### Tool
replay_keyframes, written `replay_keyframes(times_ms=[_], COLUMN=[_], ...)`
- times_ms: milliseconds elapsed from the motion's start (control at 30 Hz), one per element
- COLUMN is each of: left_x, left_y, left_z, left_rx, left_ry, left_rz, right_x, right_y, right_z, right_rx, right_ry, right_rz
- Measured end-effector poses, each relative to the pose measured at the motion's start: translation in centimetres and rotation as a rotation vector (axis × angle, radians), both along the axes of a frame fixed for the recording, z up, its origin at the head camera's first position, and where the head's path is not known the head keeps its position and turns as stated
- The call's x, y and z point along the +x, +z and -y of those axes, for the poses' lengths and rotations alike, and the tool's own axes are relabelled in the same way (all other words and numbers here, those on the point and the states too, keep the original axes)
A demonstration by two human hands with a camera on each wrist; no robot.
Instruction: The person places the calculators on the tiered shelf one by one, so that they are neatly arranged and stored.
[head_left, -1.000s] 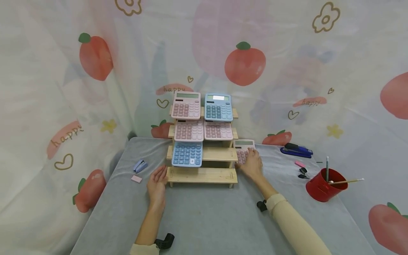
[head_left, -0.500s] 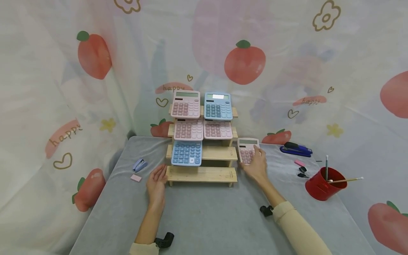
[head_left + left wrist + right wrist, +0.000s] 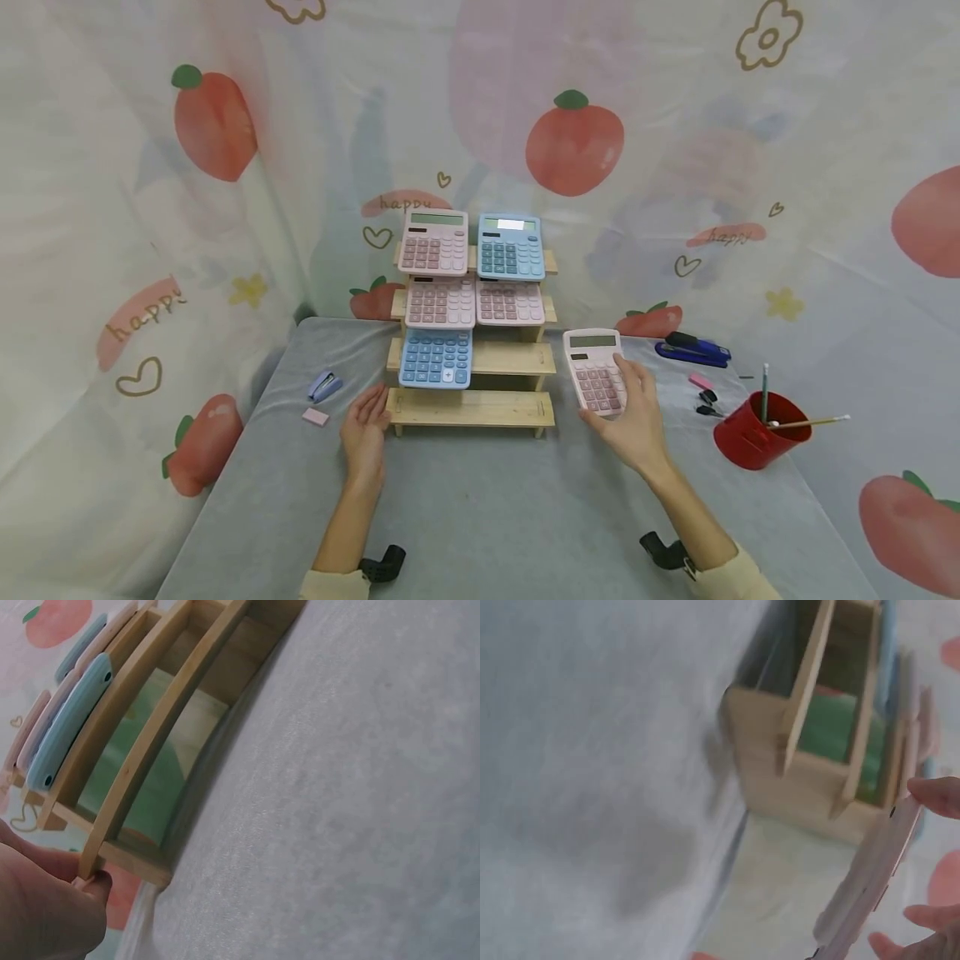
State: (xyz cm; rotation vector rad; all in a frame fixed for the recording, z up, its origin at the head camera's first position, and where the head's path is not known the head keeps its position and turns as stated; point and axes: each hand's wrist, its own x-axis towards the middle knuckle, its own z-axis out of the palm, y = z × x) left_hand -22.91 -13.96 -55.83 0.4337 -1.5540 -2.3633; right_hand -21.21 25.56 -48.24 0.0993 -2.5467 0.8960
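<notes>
A pink calculator point(image 3: 597, 377) is in the grip of my right hand point(image 3: 633, 417), lifted off the table to the right of a wooden stepped rack point(image 3: 472, 408). In the right wrist view the calculator point(image 3: 874, 881) shows edge-on, with a fingertip at one end. My left hand point(image 3: 364, 433) is at the left end of the rack's lowest step. There, in the left wrist view, thumb and finger pinch the end of the board point(image 3: 150, 742). On the rack sit more calculators: a pink one point(image 3: 433, 242) and a blue one point(image 3: 511, 247) on top, two pink below, and a blue one point(image 3: 436, 360) lower left.
On the left of the grey-covered table point(image 3: 480, 517) lie a small stapler point(image 3: 325, 386) and an eraser point(image 3: 316, 417). To the right are a dark blue stapler point(image 3: 693, 349), a pink eraser point(image 3: 701, 381), black clips point(image 3: 708, 405) and a red pencil cup point(image 3: 759, 433).
My right hand has drawn the pink calculator from beside the rack, toward me and to the right, raising it. The left hand stays at the rack's lowest step.
</notes>
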Motion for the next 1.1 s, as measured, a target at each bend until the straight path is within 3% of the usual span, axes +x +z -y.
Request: replay_keyframes(times_ms=[133, 267, 433, 600, 767, 1100], left_x=[0.0, 0.0, 0.2, 0.3, 0.4, 0.2], left_y=[0.0, -0.1, -0.3, -0.3, -0.4, -0.5], left_z=[0.3, 0.3, 0.2, 0.0, -0.1, -0.7], left_rx=[0.011, 0.022, 0.018, 0.015, 0.014, 0.030], left_ry=[0.009, 0.005, -0.006, -0.010, -0.008, -0.007], left_rz=[-0.011, -0.022, -0.020, -0.015, -0.005, -0.027], right_x=[1.6, 2.2, 1.9, 0.5, -1.3, -3.3], right_y=[1.4, 1.9, 1.6, 1.3, 0.7, -0.8], right_z=[1.9, 4.2, 7.0, 9.3, 11.2, 14.4], right_rx=[0.021, 0.027, -0.012, -0.032, -0.015, 0.048], right_ry=[0.073, 0.134, 0.194, 0.200, 0.161, -0.050], right_rz=[0.011, 0.054, 0.059, 0.052, 0.013, -0.012])
